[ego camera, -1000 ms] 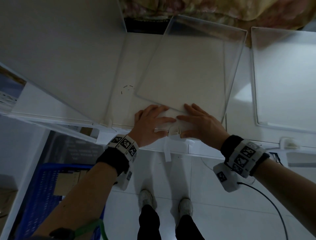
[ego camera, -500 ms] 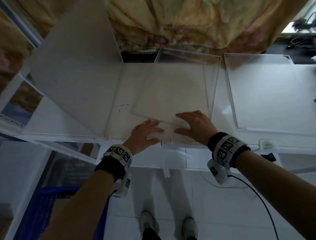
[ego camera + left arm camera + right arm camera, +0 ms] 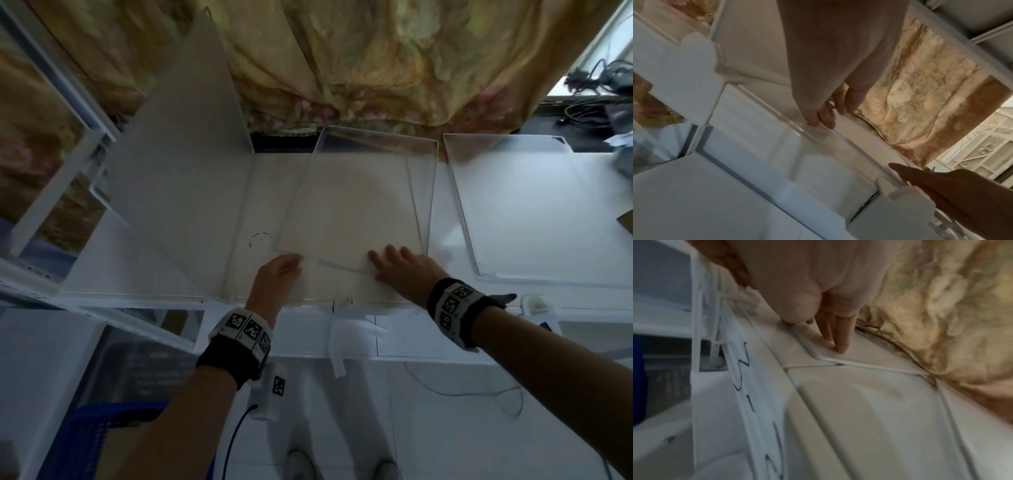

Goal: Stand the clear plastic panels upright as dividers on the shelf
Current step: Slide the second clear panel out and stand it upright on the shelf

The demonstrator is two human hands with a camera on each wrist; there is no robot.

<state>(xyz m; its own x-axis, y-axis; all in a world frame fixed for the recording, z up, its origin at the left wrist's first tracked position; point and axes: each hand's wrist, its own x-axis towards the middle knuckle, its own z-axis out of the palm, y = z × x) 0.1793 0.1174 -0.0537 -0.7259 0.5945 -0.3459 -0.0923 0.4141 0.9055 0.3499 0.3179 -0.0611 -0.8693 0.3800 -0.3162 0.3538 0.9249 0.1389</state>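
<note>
Two hands meet the near edge of one clear panel (image 3: pixel 352 212) lying flat and skewed on the white shelf (image 3: pixel 442 291). Left hand (image 3: pixel 277 279) curls its fingers (image 3: pixel 823 116) onto the panel's near left corner, seemingly pinching it; right hand (image 3: pixel 404 267) presses straight fingers (image 3: pixel 838 335) flat on top. Beside it, a frosted panel (image 3: pixel 178 192) stands tilted at left, and another clear panel (image 3: pixel 534 212) lies flat at right. Beyond hangs a crumpled yellowish curtain (image 3: pixel 359 61).
</note>
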